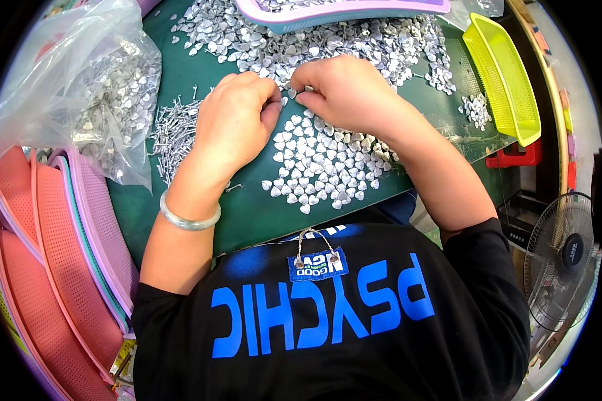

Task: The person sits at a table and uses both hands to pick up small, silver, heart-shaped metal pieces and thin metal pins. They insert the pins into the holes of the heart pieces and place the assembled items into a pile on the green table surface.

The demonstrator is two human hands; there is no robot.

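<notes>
My left hand (pixel 237 120), a pale bangle at its wrist, is closed above the green table (pixel 247 207). Its thumb and forefinger are pressed together, and whatever they hold is hidden. Close by on the right, my right hand (pixel 348 90) pinches a small silver heart-shaped piece (pixel 292 94) between thumb and forefinger. Below both hands lies a spread of loose heart-shaped pieces (pixel 324 167). A heap of thin metal pins (pixel 174 134) sits beside my left wrist. Beyond my hands stretches a large heap of silver hearts (pixel 388 57).
A pink-rimmed basket (pixel 354 12) stands on the far heap. Clear plastic bags (pixel 107 93) of hearts lie at the left, above stacked coloured baskets (pixel 63 247). At the right are a small heart pile (pixel 475 111), a yellow-green basket (pixel 508 87) and a fan (pixel 568 250).
</notes>
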